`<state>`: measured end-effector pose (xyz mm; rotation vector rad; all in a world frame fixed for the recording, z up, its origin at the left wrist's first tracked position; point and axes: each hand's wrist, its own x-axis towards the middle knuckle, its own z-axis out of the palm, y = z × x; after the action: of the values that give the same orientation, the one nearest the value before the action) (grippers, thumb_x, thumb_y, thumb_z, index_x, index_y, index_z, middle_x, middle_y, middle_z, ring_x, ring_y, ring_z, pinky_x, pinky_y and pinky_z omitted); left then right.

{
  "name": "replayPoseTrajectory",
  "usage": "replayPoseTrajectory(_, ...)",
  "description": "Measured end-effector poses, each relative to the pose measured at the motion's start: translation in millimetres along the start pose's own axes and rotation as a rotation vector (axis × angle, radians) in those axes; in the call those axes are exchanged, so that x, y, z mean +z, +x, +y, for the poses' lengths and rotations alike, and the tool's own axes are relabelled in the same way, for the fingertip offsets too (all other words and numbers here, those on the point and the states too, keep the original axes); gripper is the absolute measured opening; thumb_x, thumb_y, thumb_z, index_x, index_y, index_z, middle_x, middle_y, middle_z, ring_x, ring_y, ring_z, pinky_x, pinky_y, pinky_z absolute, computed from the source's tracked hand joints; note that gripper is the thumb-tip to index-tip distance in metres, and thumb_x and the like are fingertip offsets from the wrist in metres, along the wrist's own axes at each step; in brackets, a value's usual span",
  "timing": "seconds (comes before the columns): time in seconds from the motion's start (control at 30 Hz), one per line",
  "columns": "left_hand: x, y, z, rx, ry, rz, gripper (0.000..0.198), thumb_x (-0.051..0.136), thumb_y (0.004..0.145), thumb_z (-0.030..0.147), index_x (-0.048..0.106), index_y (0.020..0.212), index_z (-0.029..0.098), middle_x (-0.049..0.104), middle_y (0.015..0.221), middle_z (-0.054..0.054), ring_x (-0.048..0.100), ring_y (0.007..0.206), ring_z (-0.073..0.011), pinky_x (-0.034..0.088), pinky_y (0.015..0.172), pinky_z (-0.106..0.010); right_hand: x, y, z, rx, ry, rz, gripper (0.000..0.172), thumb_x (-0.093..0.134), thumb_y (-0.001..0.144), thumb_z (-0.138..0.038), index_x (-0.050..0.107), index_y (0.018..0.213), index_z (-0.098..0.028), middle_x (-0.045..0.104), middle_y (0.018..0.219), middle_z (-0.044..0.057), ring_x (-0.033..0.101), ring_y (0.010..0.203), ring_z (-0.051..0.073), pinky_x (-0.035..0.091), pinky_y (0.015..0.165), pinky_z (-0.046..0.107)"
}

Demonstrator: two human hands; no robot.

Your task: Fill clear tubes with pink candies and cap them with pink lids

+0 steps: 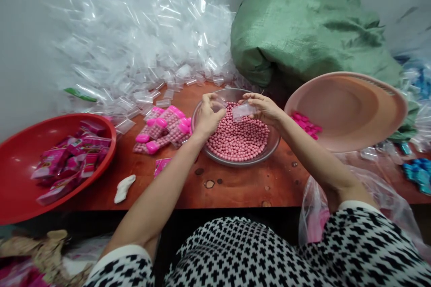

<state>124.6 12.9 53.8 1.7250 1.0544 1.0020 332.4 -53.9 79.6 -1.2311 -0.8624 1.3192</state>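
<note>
A glass bowl (266,152) full of small pink balls (239,136) sits on the brown table (242,184). Above it my right hand (264,108) pinches a small clear plastic case (244,110). My left hand (208,114) is curled over the bowl's left rim, fingertips touching what seems the same clear piece; what it grips is hard to tell. Left of the bowl lie filled clear tubes with pink caps (164,130).
A red basin (20,175) of pink packets stands at the left. A pile of clear empty cases (141,45) fills the back left. A green sack (303,22) and a tilted pink basin (350,112) are at the right. A plastic bag (316,215) hangs off the front edge.
</note>
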Motion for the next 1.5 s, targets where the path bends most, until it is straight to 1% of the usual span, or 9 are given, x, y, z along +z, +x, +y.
replayPoseTrajectory(0.17,-3.9,-10.7,20.0,0.287,0.238,-0.099,0.013,0.068,0.08,0.021,0.061,0.092,0.02,0.07,0.099,-0.004,0.066,0.097,-0.0201,0.05,0.09,-0.032,7.9,-7.6,-5.1,0.038,0.025,-0.014,0.025,0.071,0.08,-0.02,0.063,0.104,-0.018,0.075,0.099,0.005,0.068,0.069,0.011,0.058,0.046,0.017)
replayPoseTrajectory(0.3,5.7,-16.1,25.6,0.474,0.474,-0.273,0.027,0.076,0.077,0.023,0.058,0.097,0.019,0.068,0.112,-0.009,0.065,0.106,-0.0247,0.05,0.09,-0.034,16.3,-10.7,-3.5,0.039,0.039,-0.043,0.027,0.074,0.079,-0.021,0.065,0.105,-0.018,0.071,0.096,0.002,0.066,0.067,0.009,0.057,0.045,0.016)
replayPoseTrajectory(0.47,6.1,-12.1,23.3,0.354,0.536,-0.237,0.016,0.069,0.082,0.022,0.057,0.093,0.019,0.068,0.087,-0.004,0.067,0.084,-0.0217,0.046,0.075,-0.029,14.4,-9.2,1.4,-0.052,-0.178,0.026,0.042,0.074,0.081,-0.049,0.066,0.112,-0.021,0.064,0.127,0.008,0.068,0.099,0.019,0.063,0.057,0.025)
replayPoseTrajectory(0.6,-4.7,-9.7,19.1,0.166,0.338,-0.091,0.037,0.081,0.071,0.033,0.057,0.097,0.02,0.068,0.088,0.002,0.065,0.078,-0.0168,0.046,0.071,-0.025,8.6,-12.2,0.3,-0.288,-0.467,0.102,0.057,0.082,0.07,-0.055,0.069,0.116,-0.024,0.054,0.148,0.009,0.049,0.137,0.028,0.057,0.098,0.04)
replayPoseTrajectory(0.67,-6.1,-11.4,19.0,0.159,0.274,-0.091,0.042,0.082,0.069,0.035,0.057,0.1,0.02,0.07,0.095,0.002,0.066,0.084,-0.0167,0.048,0.074,-0.025,12.2,-17.3,-0.2,-0.308,-0.444,0.011,0.059,0.083,0.067,-0.058,0.071,0.113,-0.023,0.064,0.137,0.009,0.056,0.131,0.027,0.05,0.106,0.041)
replayPoseTrajectory(0.8,-1.0,-20.3,28.2,0.179,0.234,-0.147,0.048,0.078,0.072,0.037,0.06,0.114,0.022,0.073,0.104,-0.001,0.07,0.095,-0.0204,0.051,0.082,-0.029,31.3,-28.0,2.6,-0.305,-0.279,-0.044,0.056,0.085,0.063,-0.058,0.073,0.103,-0.021,0.075,0.104,0.003,0.068,0.095,0.019,0.055,0.088,0.033)
replayPoseTrajectory(0.97,2.5,-34.6,39.4,0.287,0.299,-0.178,0.042,0.07,0.076,0.019,0.065,0.117,0.019,0.075,0.112,-0.006,0.071,0.101,-0.0229,0.052,0.089,-0.031,47.6,-27.8,1.9,-0.412,-0.203,0.324,0.03,0.072,0.078,-0.05,0.067,0.087,-0.021,0.069,0.08,0.0,0.058,0.067,0.011,0.048,0.06,0.023)
replayPoseTrajectory(1.23,-0.4,-41.0,32.4,0.374,0.371,-0.079,0.03,0.064,0.085,0.024,0.065,0.114,0.017,0.075,0.116,-0.009,0.069,0.109,-0.0235,0.052,0.096,-0.033,62.7,-38.0,-0.3,-0.389,-0.323,0.15,0.042,0.08,0.069,-0.049,0.066,0.099,-0.023,0.068,0.092,0.001,0.063,0.085,0.017,0.054,0.069,0.027)
replayPoseTrajectory(1.5,-7.0,-47.0,48.9,0.456,0.497,-0.015,0.033,0.058,0.086,0.02,0.06,0.119,0.013,0.072,0.115,-0.013,0.067,0.11,-0.0261,0.051,0.096,-0.036,86.9,-50.8,-6.9,-0.525,-0.332,0.332,0.019,0.07,0.081,-0.042,0.07,0.087,-0.024,0.07,0.087,0.001,0.064,0.085,0.017,0.056,0.08,0.032)
